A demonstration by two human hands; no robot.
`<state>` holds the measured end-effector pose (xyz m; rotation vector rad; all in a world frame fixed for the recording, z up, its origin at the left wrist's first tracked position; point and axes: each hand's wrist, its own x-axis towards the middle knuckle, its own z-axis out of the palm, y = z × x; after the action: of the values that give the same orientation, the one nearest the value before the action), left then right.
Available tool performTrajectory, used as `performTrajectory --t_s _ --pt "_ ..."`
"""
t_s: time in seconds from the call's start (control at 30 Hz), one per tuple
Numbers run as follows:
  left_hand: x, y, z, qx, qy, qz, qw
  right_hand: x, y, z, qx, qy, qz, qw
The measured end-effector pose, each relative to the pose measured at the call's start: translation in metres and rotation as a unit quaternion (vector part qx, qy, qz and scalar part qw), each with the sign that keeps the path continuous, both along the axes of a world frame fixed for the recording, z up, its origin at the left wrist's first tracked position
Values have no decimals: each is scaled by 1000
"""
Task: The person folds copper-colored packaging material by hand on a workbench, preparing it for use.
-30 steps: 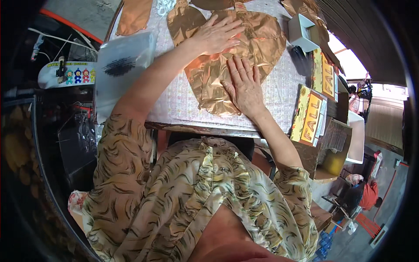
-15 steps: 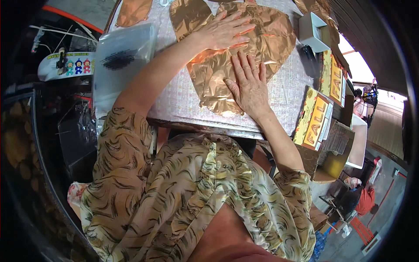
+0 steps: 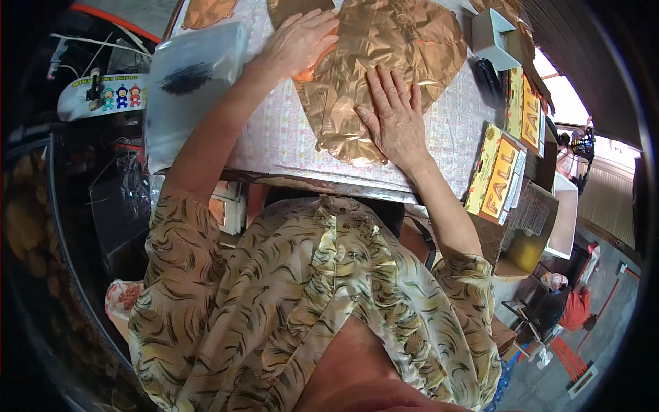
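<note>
Foil [image 3: 384,62] wrinkled under both flat hands — top edge cut off

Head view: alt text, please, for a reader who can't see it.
Both hands lie flat, palms down, on a crinkled copper foil sheet on a cloth-covered table: left hand at its far edge, right hand nearer the person.

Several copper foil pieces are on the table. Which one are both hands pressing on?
The big crinkled foil sheet at centre, under the left hand and right hand; the smaller foil piece at top left lies untouched.
</note>
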<state>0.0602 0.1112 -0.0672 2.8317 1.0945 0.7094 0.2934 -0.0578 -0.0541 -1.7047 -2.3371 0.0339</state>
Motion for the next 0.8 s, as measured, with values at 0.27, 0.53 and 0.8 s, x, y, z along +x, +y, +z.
performTrajectory --t_s 0.27,0.53,0.8 --pt "-2 -1 1 -18 -47 -6 999 -3 -3 -4 11 0 8 1000" --pt "15 -14 31 -69 8 -60 996 1 5 -10 99 15 25 995" --pt "12 -12 23 -73 -32 -68 994 -5 4 7 43 -19 18 999"
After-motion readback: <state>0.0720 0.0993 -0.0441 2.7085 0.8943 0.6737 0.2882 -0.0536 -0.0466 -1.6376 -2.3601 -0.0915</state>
